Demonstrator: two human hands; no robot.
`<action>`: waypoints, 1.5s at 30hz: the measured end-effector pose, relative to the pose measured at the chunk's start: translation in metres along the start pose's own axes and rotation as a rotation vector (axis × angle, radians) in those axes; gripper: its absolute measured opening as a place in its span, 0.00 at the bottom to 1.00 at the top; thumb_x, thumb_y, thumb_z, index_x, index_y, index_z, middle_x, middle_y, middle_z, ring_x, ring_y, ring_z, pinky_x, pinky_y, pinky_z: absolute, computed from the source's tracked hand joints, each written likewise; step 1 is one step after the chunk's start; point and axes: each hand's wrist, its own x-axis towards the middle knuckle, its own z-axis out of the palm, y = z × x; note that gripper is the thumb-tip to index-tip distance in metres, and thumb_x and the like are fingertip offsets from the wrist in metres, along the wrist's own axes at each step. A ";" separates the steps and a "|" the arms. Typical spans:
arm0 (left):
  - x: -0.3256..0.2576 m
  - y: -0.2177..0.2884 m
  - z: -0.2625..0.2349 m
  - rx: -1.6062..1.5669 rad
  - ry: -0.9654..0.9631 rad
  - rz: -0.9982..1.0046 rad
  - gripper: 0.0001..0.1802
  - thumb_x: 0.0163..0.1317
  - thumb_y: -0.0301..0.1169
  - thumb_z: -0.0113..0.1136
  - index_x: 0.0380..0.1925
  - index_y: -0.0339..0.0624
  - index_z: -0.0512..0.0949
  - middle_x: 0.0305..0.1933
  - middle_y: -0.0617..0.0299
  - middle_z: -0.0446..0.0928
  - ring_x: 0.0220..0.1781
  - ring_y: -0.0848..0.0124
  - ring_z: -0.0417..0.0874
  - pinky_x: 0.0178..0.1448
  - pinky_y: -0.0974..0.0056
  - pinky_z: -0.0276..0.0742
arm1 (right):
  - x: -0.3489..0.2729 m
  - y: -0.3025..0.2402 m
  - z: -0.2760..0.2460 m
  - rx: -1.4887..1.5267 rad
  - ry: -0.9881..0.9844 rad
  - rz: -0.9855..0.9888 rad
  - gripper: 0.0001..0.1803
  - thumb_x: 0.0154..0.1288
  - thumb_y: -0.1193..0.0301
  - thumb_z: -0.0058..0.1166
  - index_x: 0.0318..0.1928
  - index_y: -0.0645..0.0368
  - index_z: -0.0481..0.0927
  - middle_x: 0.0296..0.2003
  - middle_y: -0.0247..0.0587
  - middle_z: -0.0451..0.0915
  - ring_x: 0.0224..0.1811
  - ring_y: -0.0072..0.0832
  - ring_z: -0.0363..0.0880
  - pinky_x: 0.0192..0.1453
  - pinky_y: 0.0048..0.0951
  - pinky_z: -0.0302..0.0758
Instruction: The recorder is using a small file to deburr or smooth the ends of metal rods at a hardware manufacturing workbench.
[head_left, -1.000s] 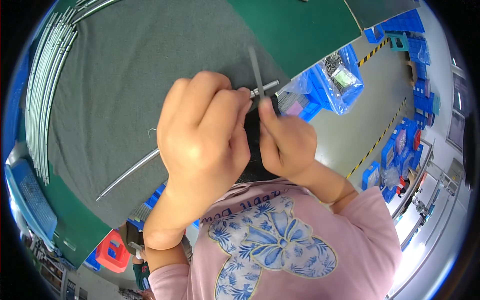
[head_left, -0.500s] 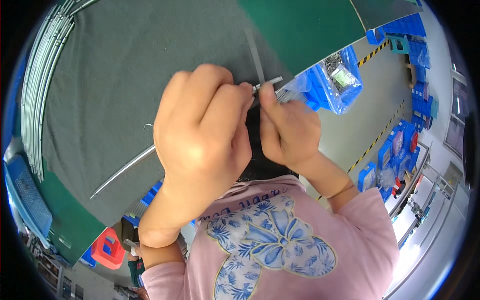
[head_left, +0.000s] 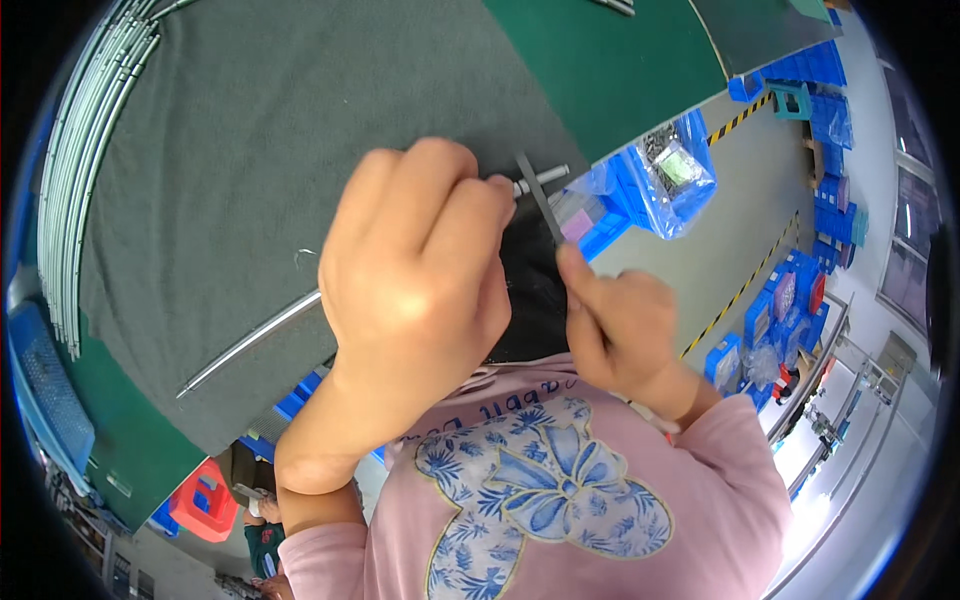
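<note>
Grey felt mat [head_left: 250,180] covers the table, and over its near edge the left hand [head_left: 415,265] holds a thin metal rod [head_left: 250,340], fingers closed around its end, where a small silver tip [head_left: 540,180] sticks out. The right hand [head_left: 620,330] pinches a dark flat tool [head_left: 540,195] between thumb and forefinger, touching that tip. More curved rods [head_left: 75,180] lie at the far left, blue bins [head_left: 650,175] beside the table

Single head-worn fisheye view, looking steeply down from above the person's own chest onto both hands, which fill the centre at close range. The grey felt mat [head_left: 250,180] occupies the upper field; straight edges bow toward the dark circular rim.
</note>
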 end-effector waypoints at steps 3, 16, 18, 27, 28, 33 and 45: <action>0.000 0.000 0.000 0.007 0.031 0.015 0.14 0.32 0.17 0.60 0.26 0.38 0.77 0.30 0.60 0.71 0.27 0.62 0.70 0.29 0.61 0.69 | 0.016 -0.004 0.001 0.025 0.033 -0.021 0.30 0.43 0.81 0.54 0.54 0.66 0.78 0.12 0.32 0.63 0.09 0.25 0.60 0.15 0.28 0.57; -0.001 0.001 0.000 -0.030 -0.006 -0.023 0.15 0.30 0.19 0.59 0.25 0.39 0.77 0.30 0.60 0.71 0.28 0.61 0.71 0.29 0.61 0.70 | -0.018 -0.001 0.050 0.106 0.236 0.014 0.26 0.47 0.85 0.53 0.52 0.69 0.78 0.14 0.36 0.68 0.12 0.30 0.64 0.18 0.30 0.60; 0.003 0.000 0.001 -0.026 0.017 -0.021 0.13 0.34 0.16 0.61 0.25 0.37 0.77 0.29 0.59 0.72 0.27 0.61 0.71 0.29 0.62 0.68 | -0.026 0.005 0.051 0.098 0.181 0.019 0.26 0.49 0.87 0.52 0.54 0.72 0.75 0.17 0.40 0.71 0.13 0.34 0.67 0.19 0.33 0.62; 0.002 0.001 0.002 -0.035 0.035 -0.008 0.11 0.39 0.14 0.63 0.24 0.35 0.76 0.27 0.57 0.73 0.25 0.62 0.71 0.28 0.63 0.65 | -0.013 0.013 0.070 0.074 0.378 -0.038 0.29 0.41 0.84 0.54 0.51 0.68 0.78 0.12 0.32 0.64 0.10 0.27 0.61 0.16 0.29 0.56; 0.000 0.001 0.000 -0.036 0.030 -0.011 0.11 0.39 0.14 0.63 0.24 0.35 0.76 0.27 0.57 0.73 0.25 0.62 0.71 0.28 0.63 0.65 | 0.004 0.014 0.065 0.056 0.364 -0.075 0.27 0.41 0.83 0.55 0.49 0.68 0.79 0.12 0.32 0.64 0.10 0.27 0.61 0.16 0.29 0.57; 0.002 0.000 0.001 -0.015 0.007 -0.019 0.13 0.30 0.18 0.58 0.23 0.39 0.76 0.29 0.61 0.70 0.28 0.62 0.71 0.29 0.61 0.70 | -0.025 0.009 0.055 0.072 0.170 -0.040 0.26 0.46 0.85 0.54 0.51 0.72 0.75 0.14 0.39 0.66 0.13 0.33 0.65 0.17 0.32 0.60; 0.002 0.002 0.002 -0.007 0.028 -0.025 0.12 0.32 0.18 0.61 0.23 0.40 0.76 0.29 0.61 0.70 0.27 0.62 0.70 0.28 0.61 0.69 | -0.001 0.000 0.015 0.129 0.085 0.029 0.22 0.48 0.87 0.53 0.49 0.76 0.77 0.18 0.42 0.74 0.13 0.28 0.67 0.20 0.28 0.64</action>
